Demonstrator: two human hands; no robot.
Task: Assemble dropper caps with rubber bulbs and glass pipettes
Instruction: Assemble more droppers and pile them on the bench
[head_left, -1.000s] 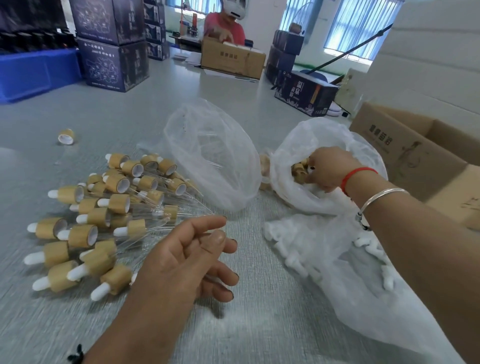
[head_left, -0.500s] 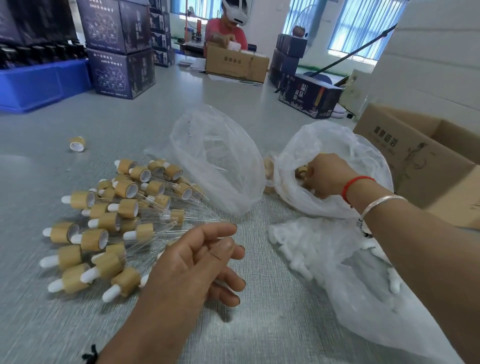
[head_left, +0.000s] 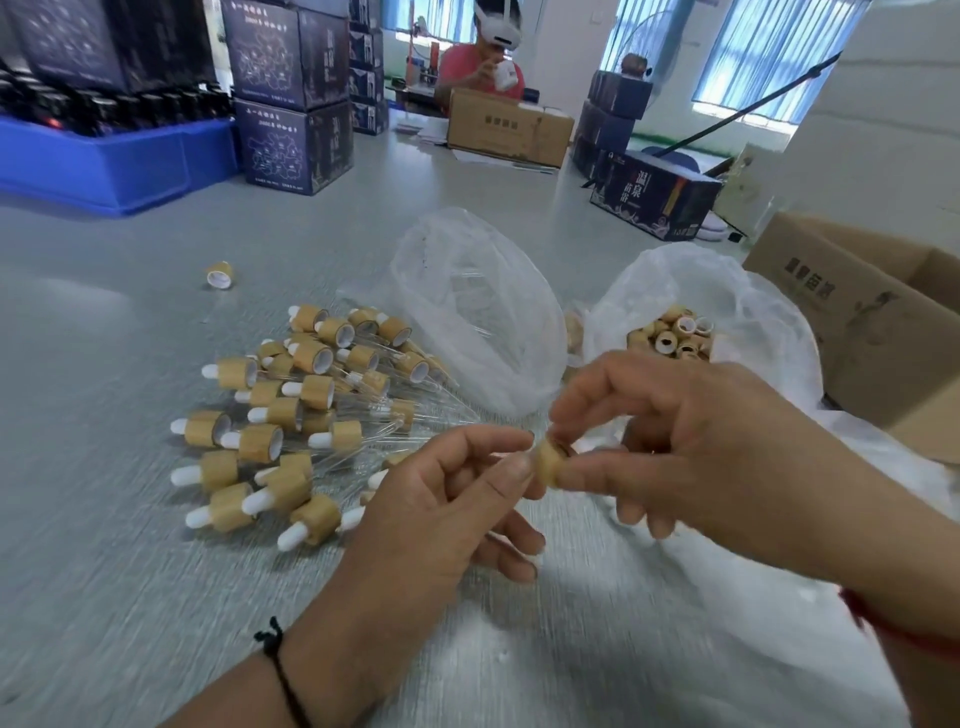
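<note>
A bamboo dropper cap (head_left: 549, 464) is held above the grey table between both hands. My right hand (head_left: 691, 441) pinches it with thumb and forefinger from the right. The thumb and forefinger of my left hand (head_left: 447, 514) close on its left end. Whether a rubber bulb sits in it is hidden by fingers and blur. A pile of assembled droppers (head_left: 291, 415), with bamboo caps, white bulbs and glass pipettes, lies to the left. An open plastic bag holds several loose caps (head_left: 670, 332). Another clear bag (head_left: 478, 312) stands behind the pile.
A white plastic bag (head_left: 727, 597) lies under my right forearm. One loose cap (head_left: 219, 274) sits alone at far left. An open cardboard box (head_left: 857, 312) stands at right. Dark cartons (head_left: 291, 140), a blue crate (head_left: 104, 161) and a seated person (head_left: 483, 62) are at the back.
My right hand left the bag of caps with one cap and came to the middle. My left hand rose from the table to meet it at the cap.
</note>
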